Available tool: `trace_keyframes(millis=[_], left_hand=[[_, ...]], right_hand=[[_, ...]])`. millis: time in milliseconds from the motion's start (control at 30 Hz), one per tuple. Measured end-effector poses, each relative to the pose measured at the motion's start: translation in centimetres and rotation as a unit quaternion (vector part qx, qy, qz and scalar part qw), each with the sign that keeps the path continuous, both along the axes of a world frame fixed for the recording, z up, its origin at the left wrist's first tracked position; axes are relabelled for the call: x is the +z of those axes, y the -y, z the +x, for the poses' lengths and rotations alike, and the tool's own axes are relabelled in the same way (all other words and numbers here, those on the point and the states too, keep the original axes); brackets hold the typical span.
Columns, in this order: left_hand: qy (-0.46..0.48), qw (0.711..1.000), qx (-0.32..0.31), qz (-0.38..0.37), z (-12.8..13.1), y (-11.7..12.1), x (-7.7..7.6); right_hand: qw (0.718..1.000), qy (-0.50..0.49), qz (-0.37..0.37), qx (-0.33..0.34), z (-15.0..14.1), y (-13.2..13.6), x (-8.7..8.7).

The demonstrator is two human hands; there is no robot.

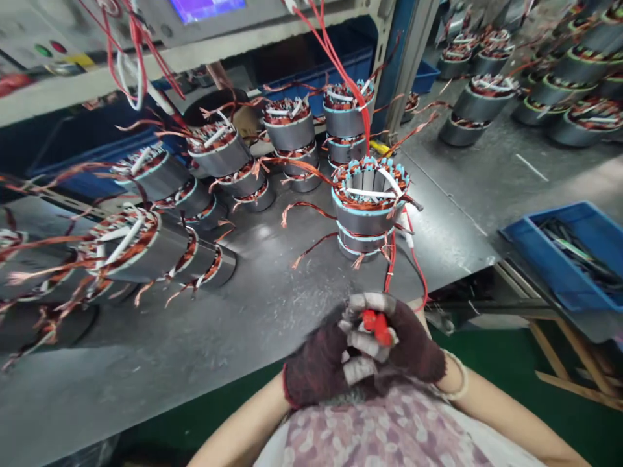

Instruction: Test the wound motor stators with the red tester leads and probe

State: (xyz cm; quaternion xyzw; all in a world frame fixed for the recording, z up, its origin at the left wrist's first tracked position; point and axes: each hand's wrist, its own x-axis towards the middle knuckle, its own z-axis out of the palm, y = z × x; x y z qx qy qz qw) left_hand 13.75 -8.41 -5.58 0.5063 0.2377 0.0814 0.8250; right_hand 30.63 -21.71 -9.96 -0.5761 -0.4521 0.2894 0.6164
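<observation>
My left hand (318,361) and my right hand (413,342), both in dark red gloves with pale fingertips, meet at the table's front edge before my body. Red clips (377,326), blurred, show among the curled fingers, in my right hand's grip. My left fingers are also curled, and what they hold is hidden. Red test leads (390,263) run down toward the hands from beside the nearest motor stator (367,211). That stator stands upright on another one, with a blue-edged top, copper windings, white sleeves and loose copper wire ends.
Several stacked stators (219,152) stand or lean at the left and back of the metal table (263,285). A tester with a lit screen (207,8) sits on the shelf above. Blue bin (579,253) at right holds dark parts; more stators (481,97) stand behind.
</observation>
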Motion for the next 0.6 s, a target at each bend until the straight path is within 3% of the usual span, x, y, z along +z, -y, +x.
trace_keyframes(millis=[100,167,233,300,367,433,500,600], left_hand=[[0.003,0.998,-0.057,0.014,1.4,-0.5,-1.3],[-0.017,0.993,-0.003,-0.119,2.2,-2.3,-3.2],[-0.013,0.968,0.060,-0.242,3.3,-4.3,-5.0],[0.008,0.959,0.107,-0.261,4.6,-6.0,-5.9],[-0.007,0.980,0.135,-0.145,5.4,-7.2,-5.7],[-0.071,0.990,0.116,0.029,5.3,-8.2,-4.6],[-0.135,0.975,0.077,0.157,4.3,-9.3,-3.1],[-0.184,0.949,0.076,0.247,2.7,-11.2,-1.1]], right_hand=[[0.999,0.014,0.020,-0.037,-0.2,0.8,0.0],[0.997,-0.014,0.032,-0.070,0.2,1.5,-0.1],[0.994,-0.048,0.032,-0.089,0.6,2.1,0.0],[0.994,-0.064,0.022,-0.084,0.8,2.3,0.2],[0.995,-0.061,0.031,-0.076,0.7,2.4,0.5],[0.996,-0.048,0.032,-0.064,0.6,2.6,0.5],[0.997,-0.034,0.027,-0.060,0.6,2.7,0.4],[0.996,-0.027,0.046,-0.069,0.7,2.7,-0.1]])
